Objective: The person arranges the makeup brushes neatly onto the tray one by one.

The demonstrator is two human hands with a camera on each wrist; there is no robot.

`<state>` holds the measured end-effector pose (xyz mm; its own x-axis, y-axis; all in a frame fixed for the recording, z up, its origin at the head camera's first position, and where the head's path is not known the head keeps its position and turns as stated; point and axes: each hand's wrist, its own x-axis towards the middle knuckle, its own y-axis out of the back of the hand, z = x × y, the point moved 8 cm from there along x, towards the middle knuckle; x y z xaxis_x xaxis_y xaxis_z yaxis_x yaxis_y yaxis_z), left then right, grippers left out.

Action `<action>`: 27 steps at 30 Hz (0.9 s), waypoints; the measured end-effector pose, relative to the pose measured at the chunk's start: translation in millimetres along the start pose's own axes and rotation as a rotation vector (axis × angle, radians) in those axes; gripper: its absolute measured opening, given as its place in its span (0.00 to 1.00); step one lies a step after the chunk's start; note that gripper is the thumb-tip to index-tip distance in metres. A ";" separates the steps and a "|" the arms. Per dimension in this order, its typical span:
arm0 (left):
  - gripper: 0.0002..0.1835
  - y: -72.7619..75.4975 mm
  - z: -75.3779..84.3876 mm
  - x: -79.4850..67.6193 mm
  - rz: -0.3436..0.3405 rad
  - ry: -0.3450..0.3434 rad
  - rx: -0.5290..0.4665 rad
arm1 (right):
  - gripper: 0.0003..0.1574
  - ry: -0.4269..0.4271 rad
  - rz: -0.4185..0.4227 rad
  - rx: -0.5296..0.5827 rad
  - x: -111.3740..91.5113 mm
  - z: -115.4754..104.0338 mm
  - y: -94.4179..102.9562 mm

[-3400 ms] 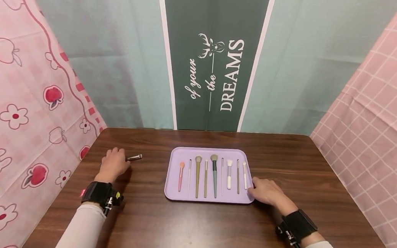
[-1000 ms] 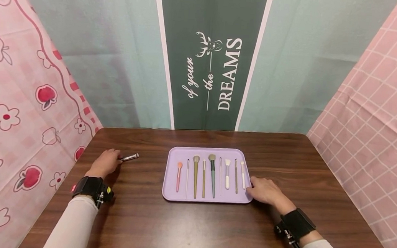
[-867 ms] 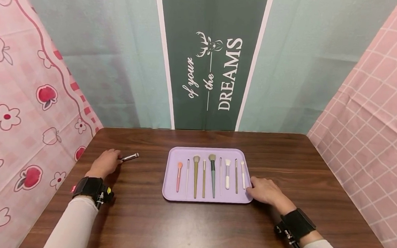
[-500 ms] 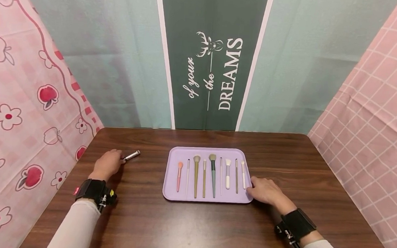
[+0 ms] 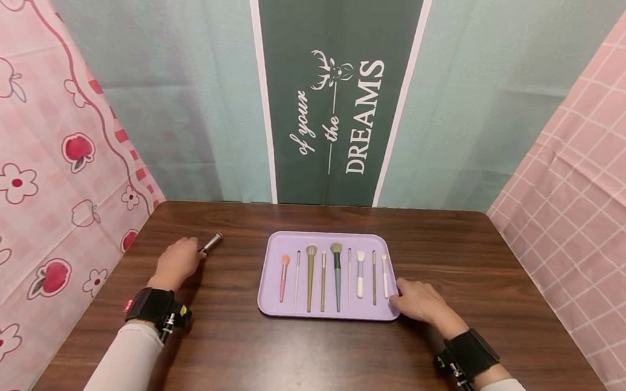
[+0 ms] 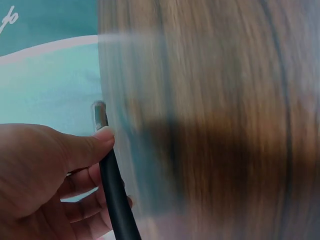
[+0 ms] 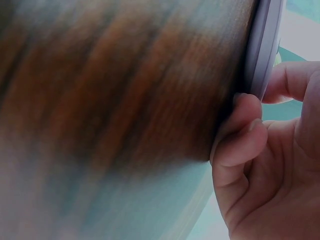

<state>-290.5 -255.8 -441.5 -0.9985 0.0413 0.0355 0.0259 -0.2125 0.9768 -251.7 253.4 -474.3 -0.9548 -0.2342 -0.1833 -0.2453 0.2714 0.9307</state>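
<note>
My left hand (image 5: 179, 262) is at the left of the table. Between thumb and fingers it pinches a makeup brush (image 6: 116, 192) with a black handle and a silver ferrule. In the head view only the silver end of this brush (image 5: 213, 242) shows beyond the fingers, angled up and to the right; bristles are too small to make out. A lilac tray (image 5: 273, 277) stands mid-table with several makeup brushes laid side by side in it. My right hand (image 5: 419, 301) grips the tray's right edge near its front corner, thumb and curled fingers on either side of the rim (image 7: 262, 55).
The brown wooden table (image 5: 301, 358) carries the tray. Green curtain cloth (image 5: 461, 109) hangs behind it. A pink patterned cloth (image 5: 46, 189) bounds the left side and a pink checked cloth (image 5: 591, 197) the right.
Over the last second my left hand has shifted slightly right, and the brush's silver end has swung from nearly level to a steeper upward slant. My right hand stays at the tray edge.
</note>
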 end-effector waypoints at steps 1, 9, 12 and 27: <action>0.11 0.0 1.2 -0.6 0.000 0.005 -0.007 | 0.10 -0.001 -0.001 0.000 0.0 0.0 0.0; 0.13 5.1 13.9 -5.1 0.037 0.025 -0.039 | 0.10 -0.007 -0.006 -0.001 0.3 0.6 -0.9; 0.14 5.9 19.3 -6.7 0.044 0.031 -0.050 | 0.10 -0.010 -0.009 -0.002 0.4 0.4 -1.0; 0.14 11.9 51.7 -15.1 0.139 0.029 -0.062 | 0.10 -0.013 -0.007 -0.006 1.0 0.6 -0.9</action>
<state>-272.6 -208.5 -419.5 -0.9864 -0.0209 0.1629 0.1623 -0.2743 0.9478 -252.5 253.5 -475.5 -0.9552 -0.2237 -0.1938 -0.2509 0.2643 0.9313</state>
